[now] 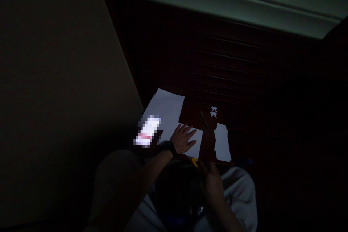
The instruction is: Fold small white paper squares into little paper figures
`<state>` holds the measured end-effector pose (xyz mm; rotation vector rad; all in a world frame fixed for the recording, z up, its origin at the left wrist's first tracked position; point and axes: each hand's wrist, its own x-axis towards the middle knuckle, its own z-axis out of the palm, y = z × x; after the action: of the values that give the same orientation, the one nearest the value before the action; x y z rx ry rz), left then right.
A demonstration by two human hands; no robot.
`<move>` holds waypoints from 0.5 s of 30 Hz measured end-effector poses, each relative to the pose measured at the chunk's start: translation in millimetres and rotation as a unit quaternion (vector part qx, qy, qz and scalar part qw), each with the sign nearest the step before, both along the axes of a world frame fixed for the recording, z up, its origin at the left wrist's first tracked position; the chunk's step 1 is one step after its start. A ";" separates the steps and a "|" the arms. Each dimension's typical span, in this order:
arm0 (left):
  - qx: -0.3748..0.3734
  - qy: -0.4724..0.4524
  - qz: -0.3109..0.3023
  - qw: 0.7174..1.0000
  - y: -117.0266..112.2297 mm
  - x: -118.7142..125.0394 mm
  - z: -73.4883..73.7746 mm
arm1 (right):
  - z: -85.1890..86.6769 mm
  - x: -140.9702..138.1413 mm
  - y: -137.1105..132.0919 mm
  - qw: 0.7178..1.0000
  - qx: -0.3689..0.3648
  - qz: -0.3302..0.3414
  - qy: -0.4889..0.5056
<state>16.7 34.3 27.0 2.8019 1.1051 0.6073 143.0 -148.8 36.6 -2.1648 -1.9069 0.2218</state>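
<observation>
My left hand (182, 139), with a dark watch (169, 147) at the wrist, lies flat with fingers spread on a white sheet of paper (196, 145). Below that sheet's near edge, my right hand (212, 183) is closed around a yellow utility knife (195, 162). A thin blade seems to point left from it, close to the paper's edge; in the dimness I cannot tell whether it touches. To the right lies a cut piece of paper (222, 143) with ragged notches along its left side.
Another white sheet (167, 103) lies farther back on the dark table (190, 111). A lit, pixelated phone-like screen (148, 130) overlaps it. A pen (203, 119) and small paper scraps (213, 112) sit to the right. A pale wall (81, 79) rises at left.
</observation>
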 end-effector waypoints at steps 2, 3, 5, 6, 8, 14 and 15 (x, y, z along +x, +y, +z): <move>0.000 0.001 -0.001 1.000 -0.1 0.0 0.1 | -0.1 -2.1 0.2 1.000 0.002 0.003 0.002; 0.000 0.002 -0.002 1.000 -0.1 0.0 0.0 | -0.2 -2.7 -0.1 1.000 0.004 0.006 0.003; -0.001 0.002 -0.002 1.000 0.1 0.0 -0.2 | -0.6 -3.3 -0.6 1.000 0.005 0.007 0.003; -0.001 0.002 -0.003 1.000 0.2 0.1 -0.3 | -0.8 -3.8 -0.5 1.000 0.005 0.005 0.002; -0.001 0.001 -0.005 1.000 0.5 0.1 -0.3 | -0.9 -5.3 0.5 1.000 0.001 -0.002 -0.001; -0.006 0.003 -0.001 1.000 0.5 0.1 -0.1 | 0.1 -10.2 4.6 1.000 -0.004 -0.005 -0.010; -0.007 0.002 0.000 1.000 0.4 0.0 -0.3 | 0.2 -10.0 4.5 1.000 -0.004 -0.005 -0.011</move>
<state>16.7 34.7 26.8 2.7925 1.1045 0.5920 133.0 -144.3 36.8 -2.1898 -1.9100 0.2044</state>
